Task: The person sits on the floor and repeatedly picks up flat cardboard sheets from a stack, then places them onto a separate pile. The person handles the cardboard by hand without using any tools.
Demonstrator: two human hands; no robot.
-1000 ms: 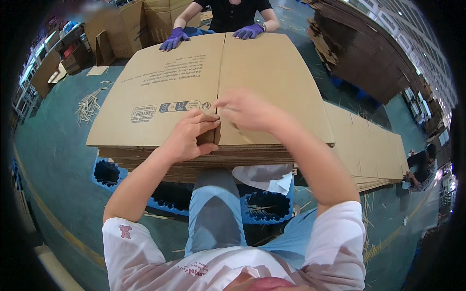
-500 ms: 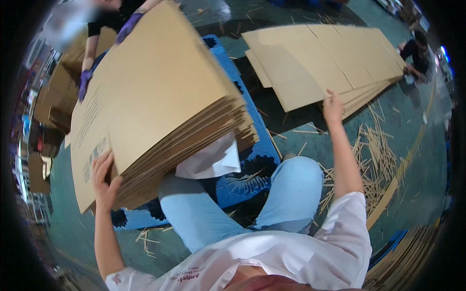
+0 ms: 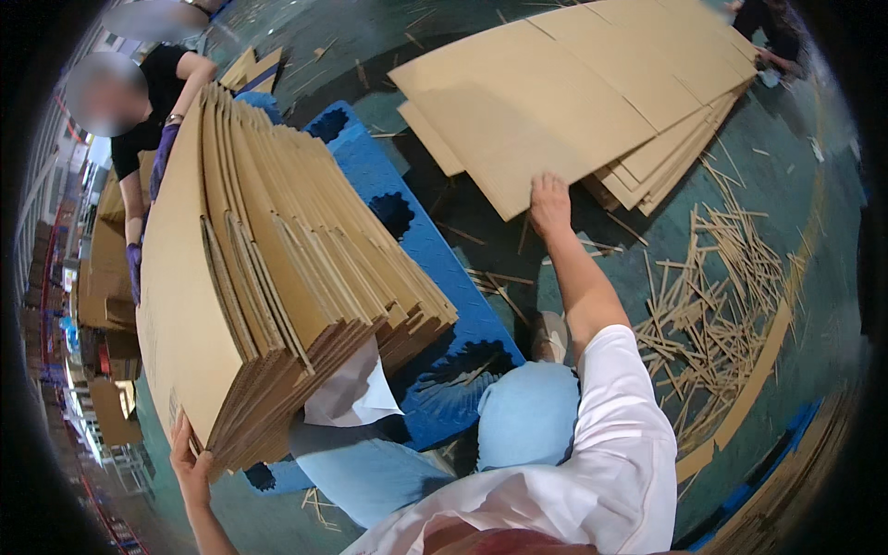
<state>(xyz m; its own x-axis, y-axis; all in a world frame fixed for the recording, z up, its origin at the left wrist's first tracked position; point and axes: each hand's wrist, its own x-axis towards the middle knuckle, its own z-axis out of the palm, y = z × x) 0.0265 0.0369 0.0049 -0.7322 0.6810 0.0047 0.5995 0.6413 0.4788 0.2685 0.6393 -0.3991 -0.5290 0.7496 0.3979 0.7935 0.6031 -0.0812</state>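
Gripping cardboard sheet [image 3: 546, 111], right hand [image 3: 550, 202], cardboard stack [image 3: 296, 217] on blue pallet [image 3: 476, 322]

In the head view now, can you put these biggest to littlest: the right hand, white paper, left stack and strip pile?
1. Left stack
2. Strip pile
3. White paper
4. Right hand

That's only how they look; nearer things look bigger.

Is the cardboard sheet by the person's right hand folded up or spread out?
Spread out: the cardboard sheet shows one broad face, its corner at the right hand.
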